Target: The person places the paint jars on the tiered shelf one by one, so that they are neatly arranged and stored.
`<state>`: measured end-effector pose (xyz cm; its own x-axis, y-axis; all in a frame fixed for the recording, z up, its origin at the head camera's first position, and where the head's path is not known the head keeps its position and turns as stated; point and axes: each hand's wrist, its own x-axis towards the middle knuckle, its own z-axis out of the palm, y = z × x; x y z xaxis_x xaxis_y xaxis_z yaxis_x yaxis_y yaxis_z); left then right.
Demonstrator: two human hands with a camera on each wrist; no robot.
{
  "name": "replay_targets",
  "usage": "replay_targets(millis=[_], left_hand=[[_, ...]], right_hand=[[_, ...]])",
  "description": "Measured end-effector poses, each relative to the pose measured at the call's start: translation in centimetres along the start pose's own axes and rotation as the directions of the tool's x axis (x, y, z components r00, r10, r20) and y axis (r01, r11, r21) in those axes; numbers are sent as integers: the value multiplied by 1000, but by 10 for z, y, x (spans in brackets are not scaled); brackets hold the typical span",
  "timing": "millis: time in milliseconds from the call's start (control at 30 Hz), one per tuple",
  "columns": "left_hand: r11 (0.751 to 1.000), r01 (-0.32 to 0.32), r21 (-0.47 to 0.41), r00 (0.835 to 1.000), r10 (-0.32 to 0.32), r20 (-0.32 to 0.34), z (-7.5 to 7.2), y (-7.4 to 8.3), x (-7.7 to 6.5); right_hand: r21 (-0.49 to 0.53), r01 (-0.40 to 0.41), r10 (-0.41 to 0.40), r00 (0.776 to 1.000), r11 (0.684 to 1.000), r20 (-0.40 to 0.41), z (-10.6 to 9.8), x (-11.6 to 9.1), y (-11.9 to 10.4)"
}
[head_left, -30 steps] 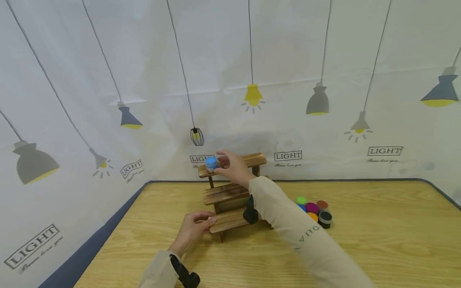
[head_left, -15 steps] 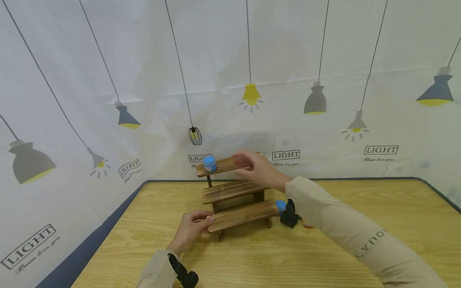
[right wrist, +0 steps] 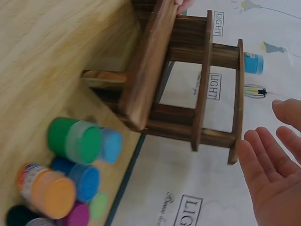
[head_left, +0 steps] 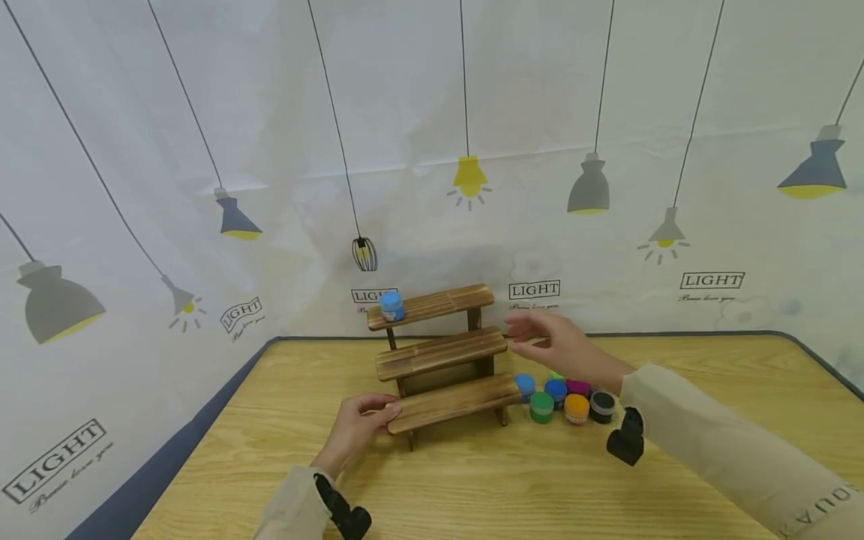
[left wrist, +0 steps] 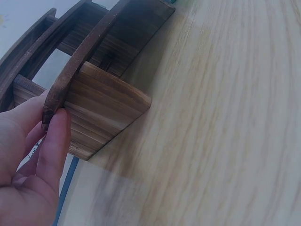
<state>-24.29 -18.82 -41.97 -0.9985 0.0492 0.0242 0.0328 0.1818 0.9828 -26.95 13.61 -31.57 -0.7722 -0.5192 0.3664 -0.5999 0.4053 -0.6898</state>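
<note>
A white fabric backdrop printed with hanging lamps and the word LIGHT (head_left: 418, 112) is filling the far side of my head view. Below it, a pale yellow wood-grain table (head_left: 445, 487) is spreading toward me. On it, a dark brown wooden three-tier stepped stand (head_left: 442, 354) is standing slightly turned, its shelves rising toward the backdrop.

Two beige sleeves (head_left: 722, 442) are reaching in from below. The right hand (head_left: 560, 345) is hovering just beside the stand's right side, thumb and partly bent fingers well parted, holding nothing; I am not able to tell whether its fingertips are touching the wood. The left hand (head_left: 358, 429) is nearly closed, pinching the left end of the lowest shelf between thumb and fingers. A small black camera (head_left: 628, 435) is sitting on the right wrist, and another (head_left: 344, 514) on the left.

A small light blue round jar (head_left: 391, 306) is standing upright on the left end of the top shelf. Right of the stand, a second light blue jar (head_left: 524, 387), a green jar (head_left: 541, 407), a dark blue jar (head_left: 556, 391), an orange jar (head_left: 577, 409), a black jar (head_left: 602, 406), a magenta jar (head_left: 577, 386) and a light green lid (head_left: 556, 375) are clustering on the table.
</note>
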Motion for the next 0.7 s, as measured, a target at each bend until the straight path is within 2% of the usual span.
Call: replay_targets(millis=[167, 267, 367, 433, 600, 700], left_hand=[[1000, -4, 5, 1000, 4, 4, 2, 15, -9], [1000, -6, 12, 1000, 6, 2, 4, 24, -15], [1000, -10, 15, 1000, 10, -1, 5, 27, -17], [1000, -7, 15, 1000, 7, -4, 5, 26, -17], [1000, 1, 29, 1000, 0, -22, 2, 5, -4], [999, 2, 39, 1000, -1, -25, 1, -2, 1]], right_hand=[[-24, 7, -7, 1000, 1000, -20, -5, -22, 19], [-28, -25, 24, 999, 999, -47, -9, -36, 28], [-34, -73, 70, 995, 997, -75, -14, -49, 34], [-44, -99, 95, 991, 994, -93, -16, -58, 39], [-56, -152, 143, 981, 987, -132, -20, -75, 52], [-62, -182, 171, 974, 981, -147, -21, -83, 59]])
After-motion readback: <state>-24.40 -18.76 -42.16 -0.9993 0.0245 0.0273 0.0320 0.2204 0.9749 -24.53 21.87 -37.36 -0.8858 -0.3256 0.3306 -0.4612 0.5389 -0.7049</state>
